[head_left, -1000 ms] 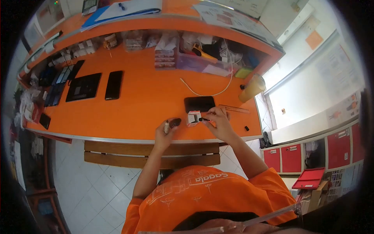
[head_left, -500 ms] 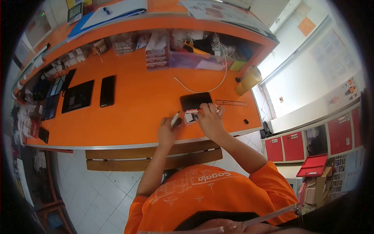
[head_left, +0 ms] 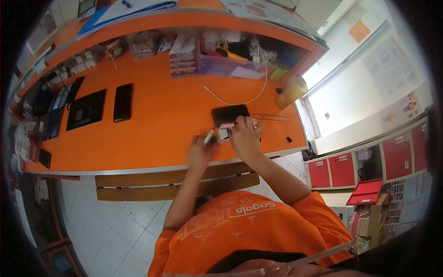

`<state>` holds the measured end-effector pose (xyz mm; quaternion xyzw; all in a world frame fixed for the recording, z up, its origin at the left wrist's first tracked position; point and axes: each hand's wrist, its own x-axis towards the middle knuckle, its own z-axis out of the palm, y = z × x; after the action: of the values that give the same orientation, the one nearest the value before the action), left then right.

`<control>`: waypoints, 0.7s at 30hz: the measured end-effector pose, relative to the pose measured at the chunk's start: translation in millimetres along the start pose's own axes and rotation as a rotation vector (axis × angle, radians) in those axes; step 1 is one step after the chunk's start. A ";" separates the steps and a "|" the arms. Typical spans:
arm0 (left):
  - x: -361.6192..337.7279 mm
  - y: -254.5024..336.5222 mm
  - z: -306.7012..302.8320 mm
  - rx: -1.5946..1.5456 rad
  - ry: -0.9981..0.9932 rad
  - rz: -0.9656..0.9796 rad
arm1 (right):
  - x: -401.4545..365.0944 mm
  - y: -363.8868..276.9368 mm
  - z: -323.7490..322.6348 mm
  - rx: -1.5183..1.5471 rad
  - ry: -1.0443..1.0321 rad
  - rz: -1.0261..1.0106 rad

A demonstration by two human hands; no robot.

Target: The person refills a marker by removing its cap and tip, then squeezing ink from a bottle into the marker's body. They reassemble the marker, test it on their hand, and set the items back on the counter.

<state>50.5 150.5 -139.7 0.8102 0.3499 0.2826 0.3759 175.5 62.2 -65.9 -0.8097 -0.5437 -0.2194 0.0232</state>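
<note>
My left hand is closed around a white marker, with a dark object beside it under the fingers. Just to its right, my right hand has its fingers curled at a small red and white box with a dark opening. Behind the box lies a black phone-like device, partly covered by my right fingertips. A clear ruler lies to the right of that device. Nearer the right corner rests a small black cap.
Black tablets and phones lie at the left of the orange desk. A white cable curves behind my hands. A yellowish cylinder stands at the right edge, and a purple bin sits under the shelf.
The left hand and marker have moved closer to the box. The whole view has shifted slightly, and a dark item now shows just right of my right hand.
</note>
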 end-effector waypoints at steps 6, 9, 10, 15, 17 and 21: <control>-2.5 12.4 -8.1 -0.047 0.149 0.070 | -2.1 1.0 -5.9 0.084 0.042 0.056; 0.8 35.0 -15.6 -0.090 0.135 0.102 | -8.9 15.2 -20.1 0.368 0.038 0.107; 3.4 40.4 -14.8 -0.106 0.104 0.101 | -14.1 30.2 -10.7 0.447 0.131 0.154; 16.7 45.8 -4.0 0.045 -0.018 0.060 | -57.1 96.6 34.7 0.764 0.150 0.518; 21.1 54.0 -0.9 0.206 -0.013 0.053 | -71.6 108.2 48.4 0.737 -0.078 0.511; 31.7 66.8 6.7 0.384 -0.069 -0.040 | -78.3 103.2 63.2 0.780 -0.066 0.434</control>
<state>97.9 140.9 -83.4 0.8691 0.4003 0.1752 0.2319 263.8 -30.5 -132.0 -0.8423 -0.4039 0.0380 0.3548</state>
